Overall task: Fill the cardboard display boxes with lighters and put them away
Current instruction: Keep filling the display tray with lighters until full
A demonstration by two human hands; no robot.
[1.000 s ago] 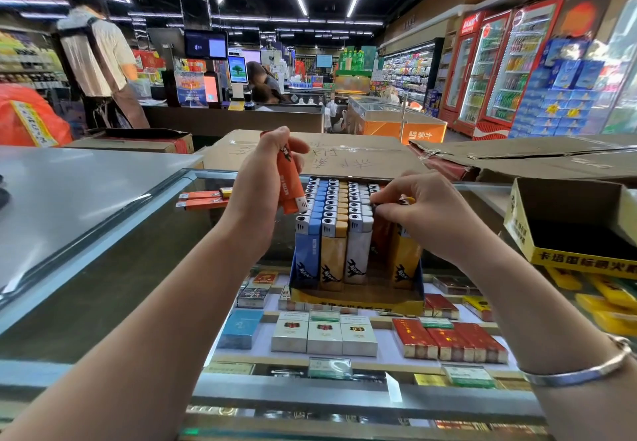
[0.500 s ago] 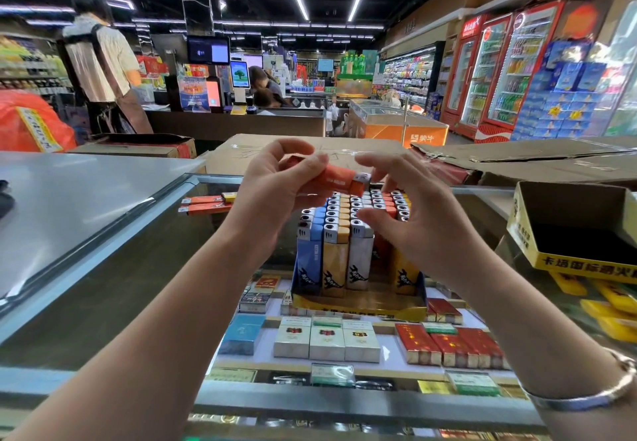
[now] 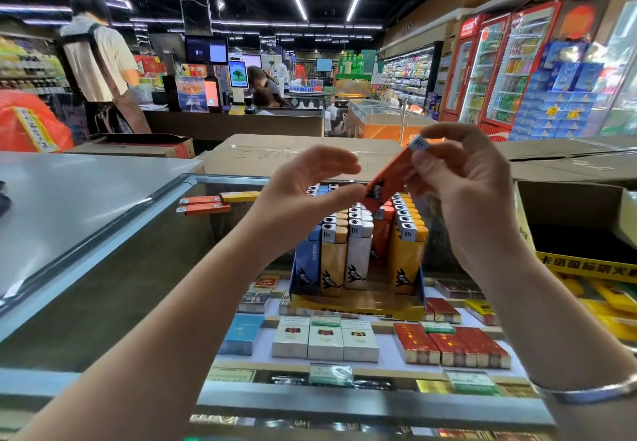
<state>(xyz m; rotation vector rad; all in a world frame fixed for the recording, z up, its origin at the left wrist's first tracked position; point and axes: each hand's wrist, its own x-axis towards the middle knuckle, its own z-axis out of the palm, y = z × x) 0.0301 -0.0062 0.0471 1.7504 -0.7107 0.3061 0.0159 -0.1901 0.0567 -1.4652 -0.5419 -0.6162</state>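
The right hand pinched 1 orange lighter near its silver cap, fingers curled round the upper end, and held it tilted, cap up toward the right and base down toward the left. The left hand hung just beside the lighter's lower end with fingers relaxed and slightly bent; whether a fingertip touched the base could not be told, and it gripped nothing firmly.

Directly below, the cardboard display box stood on the glass counter, packed with upright lighters in blue, yellow, white and orange rows. A gap seemed to remain in the orange column near the front, though the hands hid part of the rows. 3 loose lighters lay flat on the glass to the left, well apart from the box. A second open carton with a yellow printed rim sat at the right edge.

The lighter looked light, rigid and smooth-sided, so it would likely slip in a loose pinch; a hold on the 2 broad flat faces near the middle would probably steer it best, leaving the base free to drop into a slot. The cap end gave less control over tilt. The neighbours stood tightly packed, so a skewed entry could jam or tip them, and the thin cardboard walls would probably flex if pushed
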